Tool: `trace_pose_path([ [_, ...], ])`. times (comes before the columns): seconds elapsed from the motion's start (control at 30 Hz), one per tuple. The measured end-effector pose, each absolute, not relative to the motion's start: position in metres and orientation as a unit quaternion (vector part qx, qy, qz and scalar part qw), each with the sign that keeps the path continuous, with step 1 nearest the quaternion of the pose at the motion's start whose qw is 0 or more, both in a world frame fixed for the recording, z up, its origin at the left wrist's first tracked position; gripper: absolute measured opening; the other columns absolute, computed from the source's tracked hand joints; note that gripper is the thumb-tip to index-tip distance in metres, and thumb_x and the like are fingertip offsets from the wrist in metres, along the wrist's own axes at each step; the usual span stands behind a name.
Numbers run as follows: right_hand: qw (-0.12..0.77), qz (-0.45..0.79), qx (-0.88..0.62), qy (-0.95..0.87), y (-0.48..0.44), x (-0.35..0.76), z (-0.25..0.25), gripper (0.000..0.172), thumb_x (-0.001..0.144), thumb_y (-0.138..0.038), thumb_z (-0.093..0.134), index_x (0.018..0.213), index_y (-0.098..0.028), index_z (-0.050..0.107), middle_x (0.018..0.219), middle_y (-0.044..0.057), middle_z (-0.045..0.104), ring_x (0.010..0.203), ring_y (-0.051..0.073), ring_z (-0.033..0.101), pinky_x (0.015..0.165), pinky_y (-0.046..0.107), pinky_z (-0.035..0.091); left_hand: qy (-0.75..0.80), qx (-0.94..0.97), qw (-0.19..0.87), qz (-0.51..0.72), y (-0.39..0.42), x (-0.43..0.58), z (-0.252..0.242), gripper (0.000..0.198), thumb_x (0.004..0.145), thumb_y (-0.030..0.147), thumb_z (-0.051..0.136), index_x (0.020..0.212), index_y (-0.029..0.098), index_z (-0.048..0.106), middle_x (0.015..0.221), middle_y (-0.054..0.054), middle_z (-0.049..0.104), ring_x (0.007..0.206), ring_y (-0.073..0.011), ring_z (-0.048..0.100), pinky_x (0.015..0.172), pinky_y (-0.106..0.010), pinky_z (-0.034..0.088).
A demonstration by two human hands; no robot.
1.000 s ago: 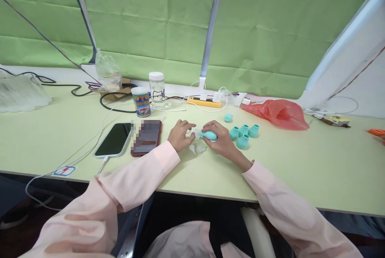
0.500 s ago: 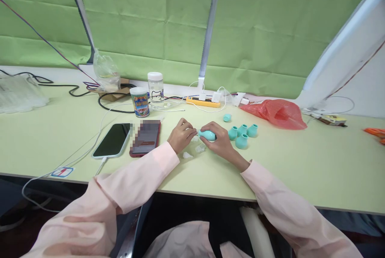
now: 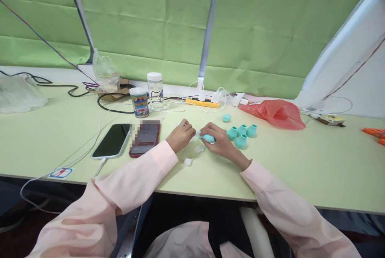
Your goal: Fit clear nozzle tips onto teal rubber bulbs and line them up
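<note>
My right hand (image 3: 217, 138) is closed around a glossy turquoise bulb-shaped piece (image 3: 207, 137), which lies on its side with its narrow end to the left. Close by that end, the fingers of my left hand (image 3: 181, 135) are pinched together; whatever is between them is too small to make out. On the table below the hands lie a small clear plastic piece (image 3: 199, 148) and a small white cap-like piece (image 3: 188, 162). Several turquoise vase-shaped pieces (image 3: 241, 141) with open necks stand just right of my right hand. A single turquoise piece (image 3: 226, 118) lies behind them.
Two phones, one black-screened (image 3: 111, 141) and one red-cased (image 3: 144, 139), lie left of my hands. Behind them stand a printed tub (image 3: 140, 103) and a clear white-lidded bottle (image 3: 155, 91). An orange power strip (image 3: 203, 102) and red plastic bag (image 3: 270, 114) lie along the back.
My left hand has shifted slightly left, away from the bulb's end. My right fingers now wrap further over the bulb. The small white piece on the table has turned and moved slightly nearer.
</note>
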State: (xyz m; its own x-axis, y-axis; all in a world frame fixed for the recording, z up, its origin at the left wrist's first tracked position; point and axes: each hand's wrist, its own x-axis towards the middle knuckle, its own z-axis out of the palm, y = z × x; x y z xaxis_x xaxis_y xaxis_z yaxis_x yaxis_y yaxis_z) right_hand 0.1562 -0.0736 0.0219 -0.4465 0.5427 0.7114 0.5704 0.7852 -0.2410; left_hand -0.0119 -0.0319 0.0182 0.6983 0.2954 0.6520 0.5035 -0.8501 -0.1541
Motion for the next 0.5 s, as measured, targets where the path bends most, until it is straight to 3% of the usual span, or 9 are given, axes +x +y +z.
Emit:
trace_pose_path([
  [0.13, 0.42, -0.015, -0.327, -0.846, -0.0744, 0.1547, 0.0206, 0.021, 0.066, -0.007, 0.045, 0.08, -0.02, 0.052, 0.081, 0.004, 0.049, 0.073, 0.013, 0.05, 0.062, 0.026, 0.042, -0.224, -0.904, 0.174, -0.32, -0.0342, -0.0115, 0.0177, 0.025, 0.081, 0.016, 0.03, 0.067, 0.012, 0.051, 0.062, -0.006, 0.05, 0.068, -0.0157, 0.04, 0.066, -0.031, 0.037],
  [0.5, 0.486, -0.009, -0.383, -0.785, -0.0753, 0.1509, 0.026, 0.017, 0.06, -0.014, 0.055, 0.075, -0.02, 0.05, 0.07, 0.001, 0.05, 0.066, 0.014, 0.049, 0.061, 0.028, 0.04, -0.226, -0.839, 0.125, -0.479, -0.0353, -0.009, 0.0148, 0.007, 0.072, 0.012, 0.043, 0.066, 0.015, 0.046, 0.065, -0.003, 0.054, 0.07, -0.0137, 0.041, 0.064, -0.027, 0.04],
])
